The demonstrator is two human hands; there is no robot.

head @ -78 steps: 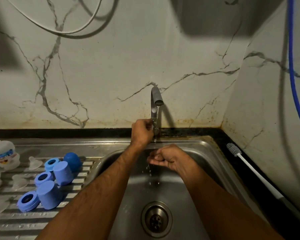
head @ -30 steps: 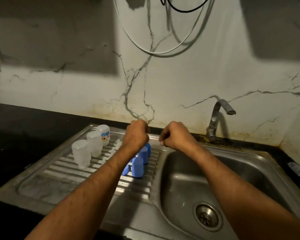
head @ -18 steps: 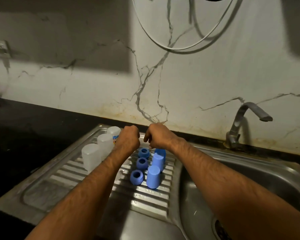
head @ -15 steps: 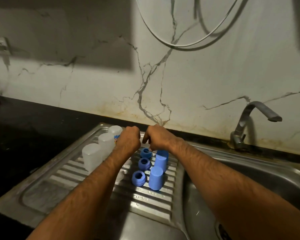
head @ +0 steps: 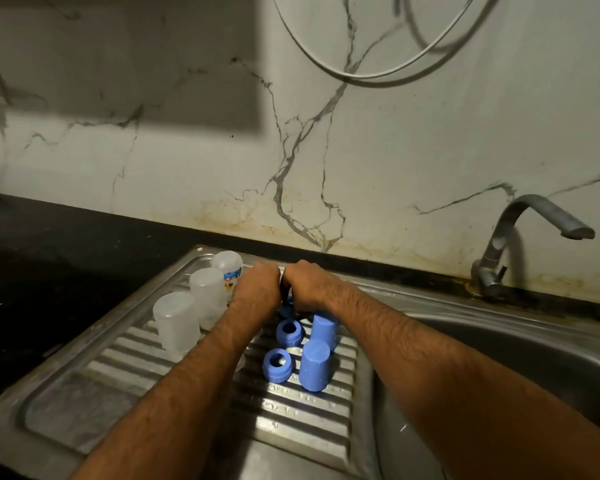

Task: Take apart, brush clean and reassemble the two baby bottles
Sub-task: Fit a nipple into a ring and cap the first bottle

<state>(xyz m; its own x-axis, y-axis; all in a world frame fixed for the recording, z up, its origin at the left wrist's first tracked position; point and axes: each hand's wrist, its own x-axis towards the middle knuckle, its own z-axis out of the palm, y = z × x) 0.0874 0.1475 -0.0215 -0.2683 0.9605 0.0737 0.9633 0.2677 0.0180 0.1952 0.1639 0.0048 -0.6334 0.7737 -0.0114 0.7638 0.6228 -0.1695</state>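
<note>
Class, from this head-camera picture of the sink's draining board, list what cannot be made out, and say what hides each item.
- What the left hand and right hand hold: the knuckles hide it.
- Rearmost blue plastic ring: mostly behind both hands.
- Printed label on the rear clear plastic bottle: too small, partly behind the left hand.
- Steel sink basin: the right forearm covers it.

Dim, warm light; hard rectangular shadow across marble wall [head: 395, 150] upper left, glints on steel drainboard [head: 291, 414], wide-angle edge bending, soft focus.
</note>
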